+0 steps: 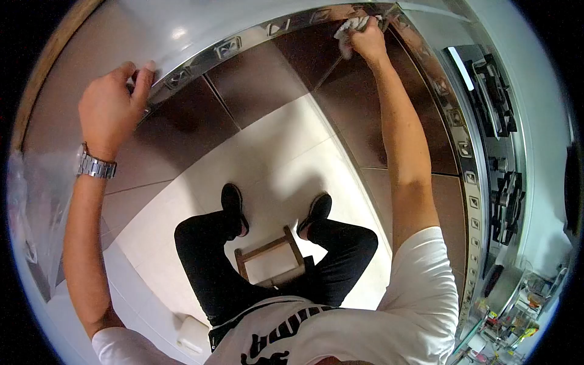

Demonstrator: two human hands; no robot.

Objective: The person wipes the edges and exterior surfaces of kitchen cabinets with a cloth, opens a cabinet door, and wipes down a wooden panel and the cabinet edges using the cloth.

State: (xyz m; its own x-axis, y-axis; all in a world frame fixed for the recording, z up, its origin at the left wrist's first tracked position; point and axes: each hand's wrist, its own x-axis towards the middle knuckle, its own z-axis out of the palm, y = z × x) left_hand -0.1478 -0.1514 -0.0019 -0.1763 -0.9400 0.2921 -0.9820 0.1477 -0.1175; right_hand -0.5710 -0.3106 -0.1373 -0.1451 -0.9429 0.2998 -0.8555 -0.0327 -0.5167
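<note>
The layout comprised two bare hands, one left (112,108) and one right (368,41), with one cloth (349,31). Worn items numbered one metal wristwatch (97,164), one white shirt (420,274), one pair of black trousers (207,258) and two dark shoes (231,201). Furniture consisted of one wooden-framed stool (269,250). Black grates (508,207) stood in two groups, with one bright white strip (460,68) beside the upper group. Square ornaments (227,46) on the metal trim (246,38) totaled at least nine; blur prevented an exact count. Small items (523,310) at the lower right numbered several, but crowding prevented an exact count.
</note>
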